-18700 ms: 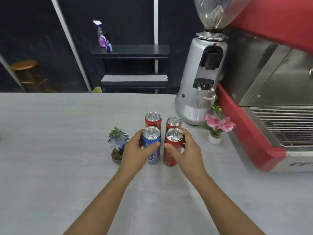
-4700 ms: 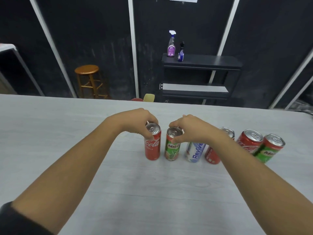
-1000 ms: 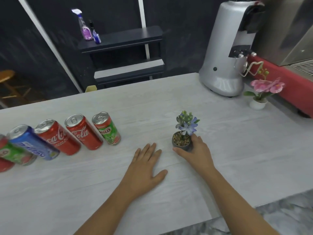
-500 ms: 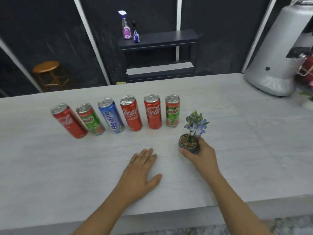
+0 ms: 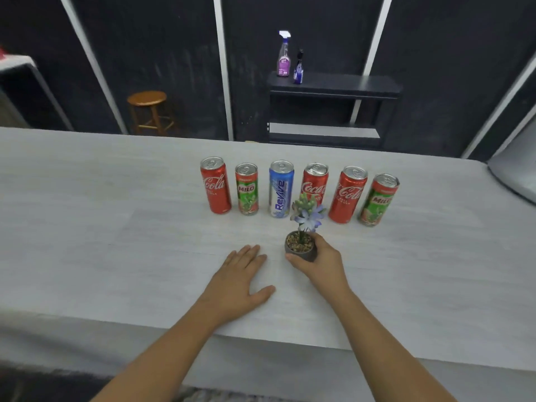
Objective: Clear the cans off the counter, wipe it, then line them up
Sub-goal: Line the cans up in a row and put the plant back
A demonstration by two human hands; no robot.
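Several cans stand upright in one row across the pale counter (image 5: 87, 227): a red Coca-Cola can (image 5: 216, 185) at the left end, a green Milo can (image 5: 247, 189), a blue Revive can (image 5: 280, 189), two more red Coca-Cola cans (image 5: 316, 181) (image 5: 348, 195), and a second Milo can (image 5: 378, 200) at the right end. My left hand (image 5: 236, 281) lies flat on the counter, fingers spread, holding nothing. My right hand (image 5: 320, 264) grips a small grey pot with a blue-flowered plant (image 5: 301, 242), in front of the row's middle.
The base of a silver grinder (image 5: 516, 172) shows at the counter's right edge. Behind the counter stand a black shelf (image 5: 333, 85) with two spray bottles (image 5: 283, 55) and a wooden stool (image 5: 148, 111). The counter's front edge runs just below my wrists.
The view has swung left, so the can row now sits centred. My right hand has carried the plant pot left, in front of the cans. My left hand stays flat.
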